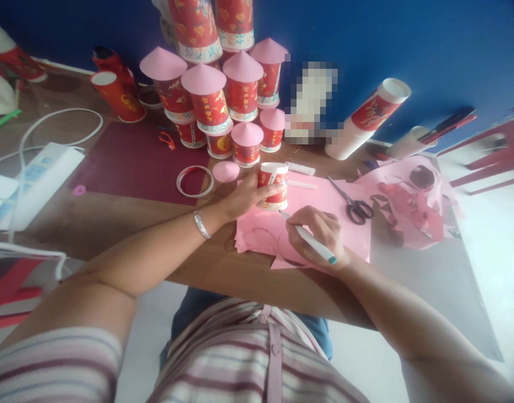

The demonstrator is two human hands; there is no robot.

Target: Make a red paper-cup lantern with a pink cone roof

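Note:
My left hand (pixel 245 197) is closed around the side of a red paper cup (pixel 273 186) with a pale rim and a patterned base band. The cup stands on a sheet of pink paper (pixel 257 215) that has pieces cut from it and curved lines drawn on it. In my right hand (pixel 317 232) is a white marker pen (pixel 314 243) with a green end, its tip close to the foot of the cup. Whether the tip touches the paper I cannot tell. A pair of dark-handled scissors (pixel 356 208) lies on the paper, to the right of the cup.
Behind stand several red cups with pink paper cones (pixel 203 81). A cut cup ring (pixel 194 181) and a small pink cone (pixel 226 172) lie left of my left hand. Pink scraps (pixel 416 207) are heaped at right; a power strip (pixel 36 184) with white cables is at left.

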